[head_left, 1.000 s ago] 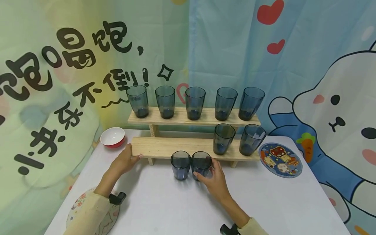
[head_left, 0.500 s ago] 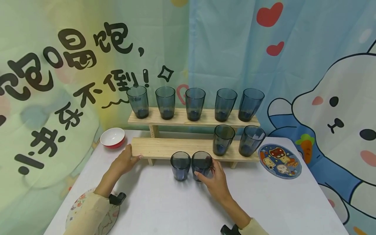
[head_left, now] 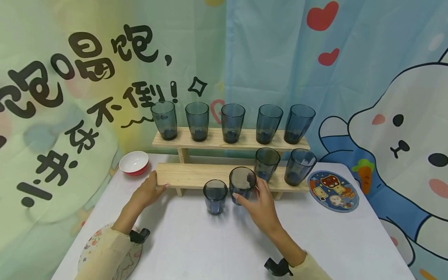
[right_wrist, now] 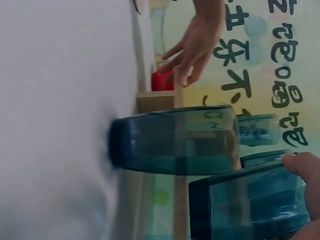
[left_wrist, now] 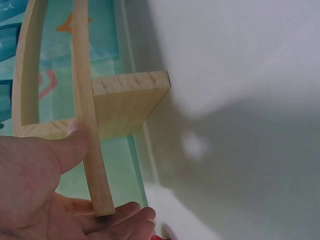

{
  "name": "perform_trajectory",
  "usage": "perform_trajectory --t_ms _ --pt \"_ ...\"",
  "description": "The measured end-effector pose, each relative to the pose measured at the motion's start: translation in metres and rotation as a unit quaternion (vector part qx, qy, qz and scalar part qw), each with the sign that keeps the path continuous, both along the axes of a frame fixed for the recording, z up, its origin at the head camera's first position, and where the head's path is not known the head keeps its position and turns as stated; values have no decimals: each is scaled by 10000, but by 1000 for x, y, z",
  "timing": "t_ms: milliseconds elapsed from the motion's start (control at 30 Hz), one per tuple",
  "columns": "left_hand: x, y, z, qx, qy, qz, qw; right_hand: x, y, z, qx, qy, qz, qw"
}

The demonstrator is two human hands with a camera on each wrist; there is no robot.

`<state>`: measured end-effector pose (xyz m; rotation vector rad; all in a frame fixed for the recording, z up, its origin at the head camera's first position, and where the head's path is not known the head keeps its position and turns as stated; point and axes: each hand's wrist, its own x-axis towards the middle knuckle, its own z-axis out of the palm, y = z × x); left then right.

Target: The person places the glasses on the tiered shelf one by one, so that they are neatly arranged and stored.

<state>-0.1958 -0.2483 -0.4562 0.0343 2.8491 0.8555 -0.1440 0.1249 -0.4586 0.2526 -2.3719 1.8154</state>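
My right hand (head_left: pixel 259 206) holds a blue-tinted glass tumbler (head_left: pixel 241 186) by its right side, upright and raised off the table. In the right wrist view the thumb rests near the rim of that held tumbler (right_wrist: pixel 250 205). A matching tumbler (head_left: pixel 215 200) stands on the white table just left of it. At the left end of the lower board of a two-tier wooden shelf (head_left: pixel 199 174), my left hand (head_left: pixel 148 191) grips the wood. The left wrist view shows its thumb (left_wrist: pixel 74 147) on the board (left_wrist: pixel 92 150), with the fingers around the end.
Several tumblers (head_left: pixel 232 122) line the upper board; two, one of them this tumbler (head_left: pixel 299 171), stand at the lower board's right. A red-and-white bowl (head_left: pixel 134 162) sits left of the shelf. A blue cartoon mat (head_left: pixel 334 191) lies right, a floral mat (head_left: pixel 131 262) under the left forearm.
The right hand has lifted its tumbler from the table, up and slightly toward the lower board. The left hand has kept its place on the shelf.
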Motion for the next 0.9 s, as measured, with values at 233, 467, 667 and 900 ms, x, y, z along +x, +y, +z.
perform_trajectory --t_ms 233,467,667,900 --pt "0 0 -1 20 -29 5 10000 -16 -11 19 -223 103 -34 9997" --pt "-2 -1 -3 7 61 16 10000 -36 -23 28 -173 243 -85 9995" --pt "-4 -2 -4 25 89 23 10000 -55 -34 26 -188 195 -167 9995" --pt "-4 -2 -5 -18 25 61 10000 -70 -44 19 -130 106 -317 9994"
